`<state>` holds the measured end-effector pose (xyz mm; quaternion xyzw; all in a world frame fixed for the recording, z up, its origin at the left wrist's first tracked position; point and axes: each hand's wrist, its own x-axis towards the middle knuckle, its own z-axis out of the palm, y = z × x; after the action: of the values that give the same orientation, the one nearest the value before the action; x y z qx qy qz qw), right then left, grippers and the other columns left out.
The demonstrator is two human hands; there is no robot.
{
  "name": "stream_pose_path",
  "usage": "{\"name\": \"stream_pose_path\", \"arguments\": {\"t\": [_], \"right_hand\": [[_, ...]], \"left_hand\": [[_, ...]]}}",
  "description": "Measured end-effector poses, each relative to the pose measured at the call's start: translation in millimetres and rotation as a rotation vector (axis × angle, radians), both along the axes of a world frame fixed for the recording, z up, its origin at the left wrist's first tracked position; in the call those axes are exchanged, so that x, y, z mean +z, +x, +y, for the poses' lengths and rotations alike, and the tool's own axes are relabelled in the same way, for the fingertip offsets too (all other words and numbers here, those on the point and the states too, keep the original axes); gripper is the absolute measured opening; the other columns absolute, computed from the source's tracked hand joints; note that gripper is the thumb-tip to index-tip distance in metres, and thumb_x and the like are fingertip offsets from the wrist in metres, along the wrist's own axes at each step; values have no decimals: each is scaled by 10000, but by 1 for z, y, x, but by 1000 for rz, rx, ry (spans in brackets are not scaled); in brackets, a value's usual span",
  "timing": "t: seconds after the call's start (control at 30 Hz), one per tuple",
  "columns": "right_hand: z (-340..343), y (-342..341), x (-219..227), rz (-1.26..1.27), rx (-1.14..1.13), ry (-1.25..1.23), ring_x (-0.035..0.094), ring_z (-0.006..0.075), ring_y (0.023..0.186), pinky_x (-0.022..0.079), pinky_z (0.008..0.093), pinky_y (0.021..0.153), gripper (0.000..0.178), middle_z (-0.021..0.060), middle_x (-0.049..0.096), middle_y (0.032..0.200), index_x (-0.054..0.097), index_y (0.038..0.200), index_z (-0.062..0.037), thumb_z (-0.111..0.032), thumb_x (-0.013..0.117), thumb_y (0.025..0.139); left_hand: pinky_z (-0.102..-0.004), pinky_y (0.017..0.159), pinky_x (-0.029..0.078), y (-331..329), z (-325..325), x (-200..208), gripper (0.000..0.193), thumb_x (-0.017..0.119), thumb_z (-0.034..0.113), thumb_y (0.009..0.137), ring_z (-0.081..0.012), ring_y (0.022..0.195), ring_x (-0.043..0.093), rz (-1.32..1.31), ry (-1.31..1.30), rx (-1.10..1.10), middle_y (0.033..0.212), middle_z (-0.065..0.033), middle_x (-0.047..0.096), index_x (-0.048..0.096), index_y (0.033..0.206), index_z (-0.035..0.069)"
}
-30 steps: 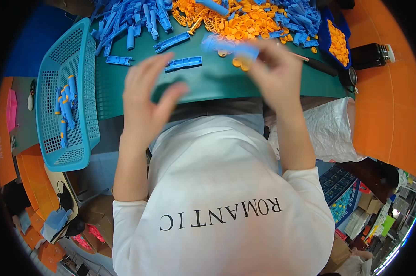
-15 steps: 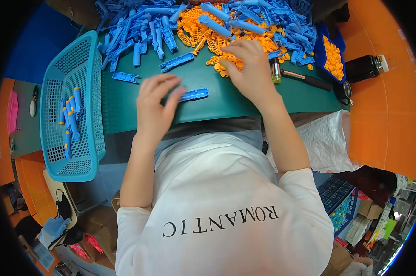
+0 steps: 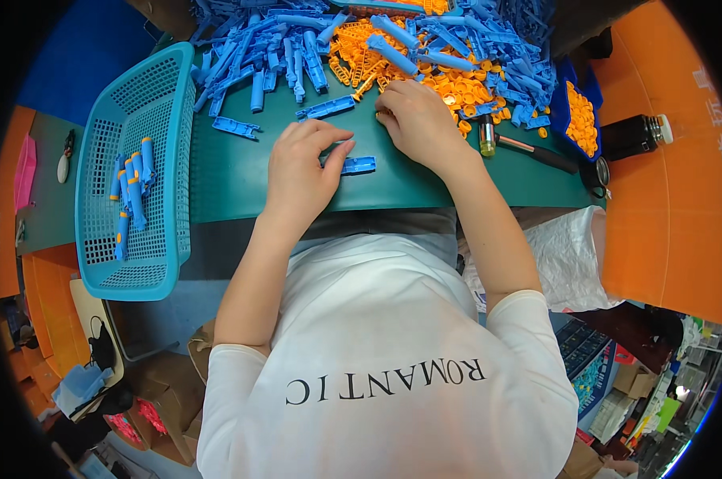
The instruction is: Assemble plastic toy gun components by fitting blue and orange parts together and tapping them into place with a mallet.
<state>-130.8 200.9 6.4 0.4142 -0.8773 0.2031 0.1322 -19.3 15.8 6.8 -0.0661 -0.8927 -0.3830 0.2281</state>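
My left hand point(image 3: 307, 164) hovers at the left end of a blue half-shell point(image 3: 359, 165) lying hollow side up on the green table. Its thumb and index fingertips are brought close together; anything between them is too small to make out. My right hand point(image 3: 418, 126) is at the near edge of a pile of orange parts point(image 3: 361, 49), fingers curled in toward the thumb. Whatever it pinches is hidden. Small orange caps point(image 3: 457, 89) lie just beyond it. Another blue half-shell point(image 3: 326, 107) and a shorter one point(image 3: 236, 128) rest farther back.
A turquoise basket point(image 3: 181, 184) at the left holds several blue-and-orange assembled pieces point(image 3: 134, 188). Blue shells point(image 3: 257, 48) heap along the back. At the right are a hammer point(image 3: 536, 152), a blue bin point(image 3: 562, 108) of orange caps and a black bottle point(image 3: 628, 137).
My left hand has shifted right over the shell, its thumb and index drawing together. My right hand has pulled slightly back from the caps, fingers more curled. The whole view has shifted a little.
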Motion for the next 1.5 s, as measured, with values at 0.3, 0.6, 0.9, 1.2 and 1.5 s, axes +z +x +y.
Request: {"name": "stream_pose_path", "arguments": {"t": [0.3,0.6,0.9,1.2,1.5], "right_hand": [[2,27,29,-414,186,-610,683,222,970,550,347,817,190,117,704,1081,715,1088,-5,-26,703,899],[7,65,24,-743,452,-946,614,252,1154,490,384,992,202,173,678,1168,694,1116,53,31,655,918],[13,89,17,-408,325,-545,729,250,862,573,323,760,180,124,754,975,769,963,-15,37,767,790],[7,66,4,-295,207,-477,711,267,881,558,345,781,186,127,743,981,756,961,-6,65,739,790],[-7,65,-8,-282,277,-403,665,277,895,540,354,753,245,109,727,1002,752,969,-7,100,716,751]], "left_hand": [[-307,705,575,3,4,7,246,692,171,965,-164,823,700,-206,617,-5,1017,-95,742,727,1153,16],[-303,794,608,23,-10,21,246,699,111,964,-183,886,718,-539,1329,-265,1061,-113,732,714,1153,-45],[-293,742,577,50,-11,12,146,766,-62,783,-215,848,732,-35,417,-172,943,-122,758,777,911,9],[-353,872,510,31,-28,-12,493,848,80,728,-260,969,633,-26,-15,-60,980,-74,749,712,1201,40],[-339,799,516,28,-28,-18,445,830,52,749,-232,877,634,-40,39,-95,946,-75,750,719,1180,41]]}}
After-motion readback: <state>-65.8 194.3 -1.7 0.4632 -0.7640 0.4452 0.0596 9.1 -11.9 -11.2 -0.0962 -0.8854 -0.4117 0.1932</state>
